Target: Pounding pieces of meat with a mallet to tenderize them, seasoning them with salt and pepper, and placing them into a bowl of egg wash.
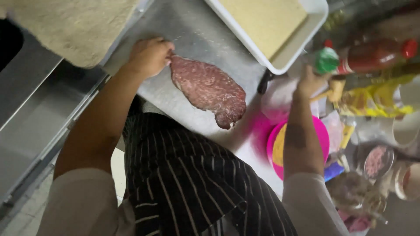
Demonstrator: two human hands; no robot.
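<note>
Left hand (150,56), fingers curled, pinches the edge of the flat, raw reddish meat slab (208,89) lying mid-frame on the steel tabletop (192,30), likely steadying it. Right hand (311,82) grips a wooden-handled tool (334,89) beside the white crumb tray (286,59).

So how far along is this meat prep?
Done: the raw meat lies pounded flat on the steel counter. In hand: the left hand pinches its edge; the right hand reaches among bottles. Left: the crumb tray and pink bowl hold no meat yet.
</note>
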